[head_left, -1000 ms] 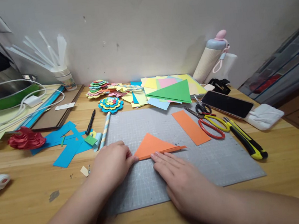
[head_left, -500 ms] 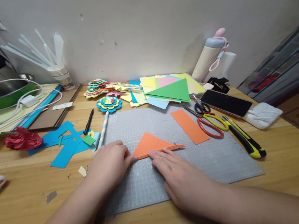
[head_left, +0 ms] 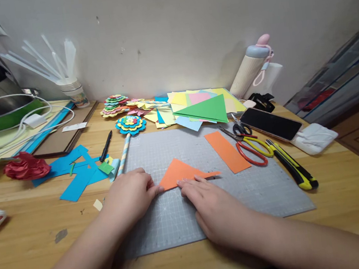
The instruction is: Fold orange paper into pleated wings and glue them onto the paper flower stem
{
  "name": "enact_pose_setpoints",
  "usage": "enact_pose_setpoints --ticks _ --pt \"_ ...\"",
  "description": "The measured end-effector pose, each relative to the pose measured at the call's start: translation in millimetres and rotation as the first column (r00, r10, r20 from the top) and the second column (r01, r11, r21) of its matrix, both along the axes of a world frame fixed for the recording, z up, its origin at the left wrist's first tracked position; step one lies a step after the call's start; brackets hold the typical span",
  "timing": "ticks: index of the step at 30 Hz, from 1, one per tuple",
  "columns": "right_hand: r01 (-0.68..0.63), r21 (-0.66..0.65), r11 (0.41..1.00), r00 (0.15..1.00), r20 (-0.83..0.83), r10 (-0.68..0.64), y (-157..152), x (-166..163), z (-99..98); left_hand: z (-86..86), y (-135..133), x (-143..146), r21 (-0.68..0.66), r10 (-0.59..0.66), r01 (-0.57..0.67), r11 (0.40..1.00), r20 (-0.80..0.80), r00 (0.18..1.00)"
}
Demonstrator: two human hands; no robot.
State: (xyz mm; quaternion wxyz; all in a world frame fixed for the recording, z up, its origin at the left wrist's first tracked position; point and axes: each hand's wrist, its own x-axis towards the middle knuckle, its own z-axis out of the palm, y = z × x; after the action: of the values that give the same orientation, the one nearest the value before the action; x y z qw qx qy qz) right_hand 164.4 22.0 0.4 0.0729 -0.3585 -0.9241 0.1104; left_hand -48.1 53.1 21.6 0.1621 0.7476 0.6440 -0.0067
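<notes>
Orange paper comes in two pieces on the grey mat [head_left: 264,194]: one folded triangle [head_left: 180,174], pinched at its corner by the left hand [head_left: 131,196] and pressed flat by the right hand [head_left: 212,206], and one strip [head_left: 227,151] beside two scissors [head_left: 248,144].

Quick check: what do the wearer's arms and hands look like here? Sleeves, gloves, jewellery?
Both forearms are bare as far as the frame shows, with no sleeves in view. The left hand and right hand have no gloves, and no rings, watch or bands are visible. Nails look short and unpainted.
</notes>
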Motion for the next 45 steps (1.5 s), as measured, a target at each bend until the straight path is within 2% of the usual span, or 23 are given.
enact_pose_setpoints --ticks 4,8,12,18,22,28,37,45 --pt "0.001 -0.016 1.000 1.000 0.013 -0.001 3.6 -0.4 4.5 1.6 0.3 2.7 0.037 -0.011 0.010 0.999 0.027 1.000" --pt "-0.013 0.003 1.000 1.000 0.018 0.013 3.9 -1.1 5.3 -2.4 -4.4 16.3 0.194 -0.038 0.034 0.980 0.013 0.999" --pt "-0.013 0.006 1.000 1.000 0.003 0.013 4.3 -1.2 4.5 -11.0 -11.4 37.9 0.319 -0.099 0.110 0.941 -0.051 0.994" --pt "-0.031 0.002 1.000 1.000 -0.001 0.031 6.3 -0.9 -0.5 -21.6 -11.5 57.0 0.372 -0.135 0.171 0.912 -0.121 0.983" --pt "-0.012 0.049 0.999 1.000 -0.008 0.012 3.9 -0.9 -9.1 -26.8 -10.9 56.9 0.429 -0.105 0.144 0.892 -0.113 0.988" --pt "0.077 0.128 0.989 0.997 -0.018 -0.075 5.5 12.0 -16.5 -28.2 -11.9 53.4 0.424 -0.060 0.081 0.902 -0.063 0.996" --pt "0.220 0.125 0.968 0.975 -0.003 -0.221 17.4 44.8 -8.1 -28.1 -10.8 53.2 0.395 -0.045 0.059 0.917 -0.045 0.998" --pt "0.237 0.111 0.965 0.971 -0.007 -0.237 16.6 45.9 -9.5 -25.4 -15.3 45.6 0.400 -0.014 0.048 0.915 -0.086 0.996"
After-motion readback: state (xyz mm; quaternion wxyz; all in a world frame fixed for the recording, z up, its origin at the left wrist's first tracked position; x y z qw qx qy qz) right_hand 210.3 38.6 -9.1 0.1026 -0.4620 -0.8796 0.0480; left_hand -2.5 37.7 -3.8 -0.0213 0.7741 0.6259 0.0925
